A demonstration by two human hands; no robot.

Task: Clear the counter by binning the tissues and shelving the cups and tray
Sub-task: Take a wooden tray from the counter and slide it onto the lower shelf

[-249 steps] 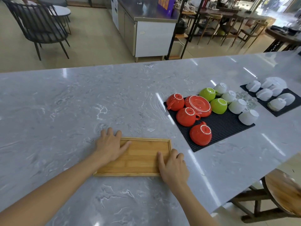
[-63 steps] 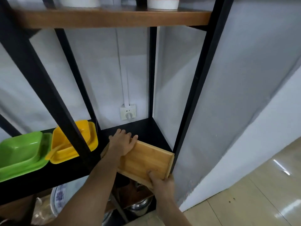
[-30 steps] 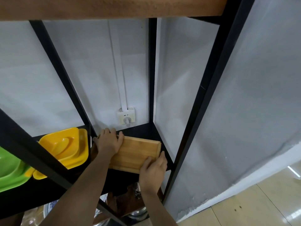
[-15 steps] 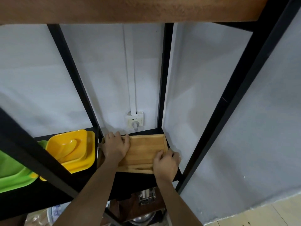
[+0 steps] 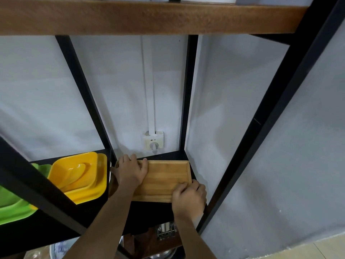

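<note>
The wooden tray [image 5: 164, 177] lies flat on the black shelf [image 5: 147, 210] of a metal rack, in its right-hand bay by the wall. My left hand [image 5: 130, 171] rests palm down on the tray's far left corner. My right hand [image 5: 188, 198] grips the tray's near right corner, fingers curled over the rim. No cups or tissues are in view.
A yellow dish [image 5: 80, 177] and a green dish [image 5: 13, 206] sit left of the tray on the same shelf. Black rack posts [image 5: 186, 94] frame the bay. A wall socket [image 5: 154, 141] is behind. A wooden shelf [image 5: 149, 17] hangs above; metal items sit below.
The tray went from the counter to the rack. Over the last second it was pushed deeper onto the black shelf and squared up; both hands stayed on it.
</note>
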